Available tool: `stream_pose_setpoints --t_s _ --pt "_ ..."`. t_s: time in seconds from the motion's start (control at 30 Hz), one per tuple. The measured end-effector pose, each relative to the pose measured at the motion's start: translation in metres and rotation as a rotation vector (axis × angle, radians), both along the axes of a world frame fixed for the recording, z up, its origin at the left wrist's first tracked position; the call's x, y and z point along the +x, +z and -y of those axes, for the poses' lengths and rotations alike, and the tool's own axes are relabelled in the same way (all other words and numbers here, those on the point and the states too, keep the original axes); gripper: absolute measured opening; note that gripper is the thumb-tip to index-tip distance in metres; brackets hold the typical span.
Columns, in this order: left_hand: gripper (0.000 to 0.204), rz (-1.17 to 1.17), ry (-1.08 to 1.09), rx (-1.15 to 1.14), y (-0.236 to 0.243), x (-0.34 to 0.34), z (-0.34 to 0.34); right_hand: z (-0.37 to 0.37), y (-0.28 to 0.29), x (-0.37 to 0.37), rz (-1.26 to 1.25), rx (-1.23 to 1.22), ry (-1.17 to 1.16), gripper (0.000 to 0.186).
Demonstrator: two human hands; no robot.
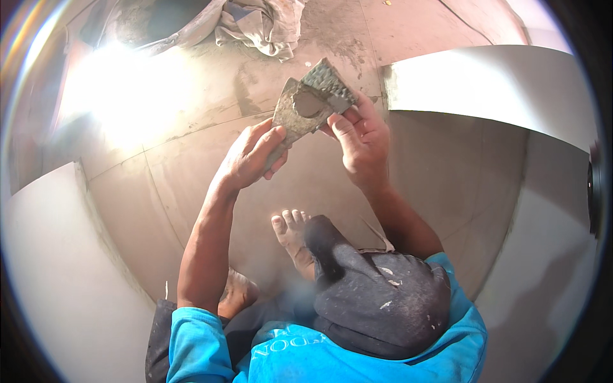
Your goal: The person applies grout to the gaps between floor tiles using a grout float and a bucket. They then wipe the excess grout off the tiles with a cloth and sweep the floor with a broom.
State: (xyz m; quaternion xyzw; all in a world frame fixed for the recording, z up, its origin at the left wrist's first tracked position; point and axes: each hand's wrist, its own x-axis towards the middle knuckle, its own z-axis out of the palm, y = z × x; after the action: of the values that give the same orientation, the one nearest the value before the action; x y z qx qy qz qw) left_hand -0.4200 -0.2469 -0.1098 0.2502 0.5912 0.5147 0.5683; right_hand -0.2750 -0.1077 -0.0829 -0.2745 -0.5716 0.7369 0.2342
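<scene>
Above the floor, my left hand (250,153) grips the lower end of a flat, mortar-smeared grey piece (285,120), thumb on top and fingers beneath. My right hand (364,143) is closed on a second flat piece (327,80), darker and coated with rough, lumpy mortar. The two pieces overlap at their edges. Where they meet, a smooth round dab of grey-brown mortar (309,102) shows. Whether the pieces are tile or scraper blades I cannot tell.
Low white walls stand at left (70,255) and right (543,255), and a white panel (485,83) juts in at upper right. A crumpled dirty cloth (265,29) lies by a dark rounded container (153,25). Bright glare hides part of the tiled floor (447,166).
</scene>
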Motion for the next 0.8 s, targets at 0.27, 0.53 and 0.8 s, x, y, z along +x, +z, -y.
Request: stream_pose_setpoints --t_s 0.27,0.53,0.8 --pt "0.037 0.045 0.054 -0.022 0.015 -0.008 0.004 -0.009 -0.028 0.011 0.313 0.656 -0.021 0.029" --pt "0.033 0.240 0.154 -0.054 -0.005 0.021 0.004 -0.026 -0.027 0.012 -0.195 -0.599 -0.287 0.037" --pt "0.030 0.208 0.259 0.090 0.000 0.008 0.009 -0.017 -0.027 0.022 0.049 -0.465 -0.165 0.055"
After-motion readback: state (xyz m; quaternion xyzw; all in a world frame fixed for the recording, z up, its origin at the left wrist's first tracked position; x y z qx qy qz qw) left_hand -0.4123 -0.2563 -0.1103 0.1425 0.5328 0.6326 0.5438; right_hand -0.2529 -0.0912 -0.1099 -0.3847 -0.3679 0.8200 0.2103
